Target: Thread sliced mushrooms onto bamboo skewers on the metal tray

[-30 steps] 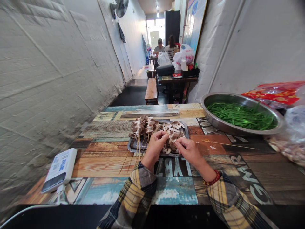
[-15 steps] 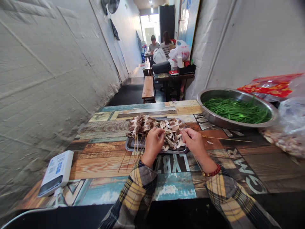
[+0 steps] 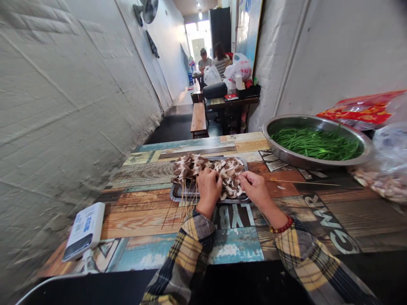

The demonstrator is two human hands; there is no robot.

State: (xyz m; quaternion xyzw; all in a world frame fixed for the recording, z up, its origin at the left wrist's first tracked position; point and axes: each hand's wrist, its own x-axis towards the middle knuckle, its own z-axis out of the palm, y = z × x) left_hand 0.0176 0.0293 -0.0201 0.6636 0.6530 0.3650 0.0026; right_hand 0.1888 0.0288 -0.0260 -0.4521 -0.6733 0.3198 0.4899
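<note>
A long, narrow room runs away from the person, with a white-painted brick wall [image 3: 63,127] on the left and a wall-mounted fan [image 3: 148,10] high up. Far down it, two seated people [image 3: 210,61] sit beyond a dark table [image 3: 232,101] piled with white plastic bags, and a wooden bench [image 3: 199,120] stands nearer. In the foreground is a table with a patchwork wood-print top [image 3: 136,220]. On its far right sits a wide steel basin [image 3: 302,163] of long green chives [image 3: 314,144], beside a red-printed bag [image 3: 356,112] and a clear bag of pale food pieces [image 3: 381,182]. A white box-shaped device [image 3: 84,226] lies at the left edge, well apart from the hands.

Nearer the middle of the table is a metal tray [image 3: 174,192] heaped with sliced mushroom pieces [image 3: 227,173], some threaded in a row on bamboo skewers [image 3: 184,203] whose ends stick out over the tray's near rim. A single loose skewer [image 3: 302,183] lies to the right of the tray.

The left hand [image 3: 208,188] curves over the tray, its fingers bent down among the mushrooms, their tips hidden. The right hand [image 3: 252,190] reaches in from the other side, fingers close together and thumb near them at the heap's edge; what they pinch, if anything, cannot be told. Plaid sleeves cover both forearms, and a red beaded bracelet [image 3: 282,224] circles the right wrist.
</note>
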